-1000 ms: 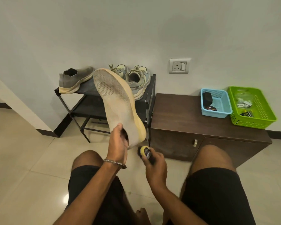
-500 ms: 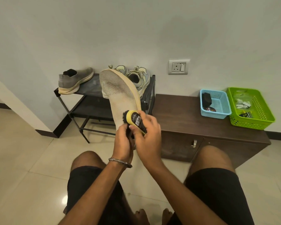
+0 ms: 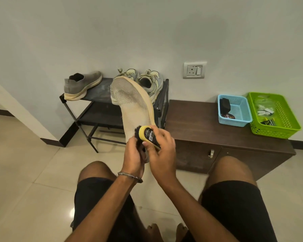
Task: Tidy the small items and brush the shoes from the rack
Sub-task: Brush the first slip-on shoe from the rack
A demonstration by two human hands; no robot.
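My left hand (image 3: 133,155) grips the heel end of a grey shoe (image 3: 133,105), held up with its pale, dirty sole facing me. My right hand (image 3: 162,149) holds a yellow-backed black-bristled shoe brush (image 3: 146,134) pressed against the sole near the heel. The matching grey shoe (image 3: 82,85) lies on the top shelf of the black shoe rack (image 3: 94,109), with a pair of pale green lace-up sneakers (image 3: 147,80) beside it at the right.
A dark wooden cabinet (image 3: 208,130) stands right of the rack. On it sit a blue basket (image 3: 234,110) holding a black item and a polish tin, and a green basket (image 3: 275,116) with small items. My knees frame the tiled floor (image 3: 24,172).
My right hand rose from below the shoe and brought the brush onto the sole; the shoe tilted slightly toward me and the brush now sits a little lower, near the heel.
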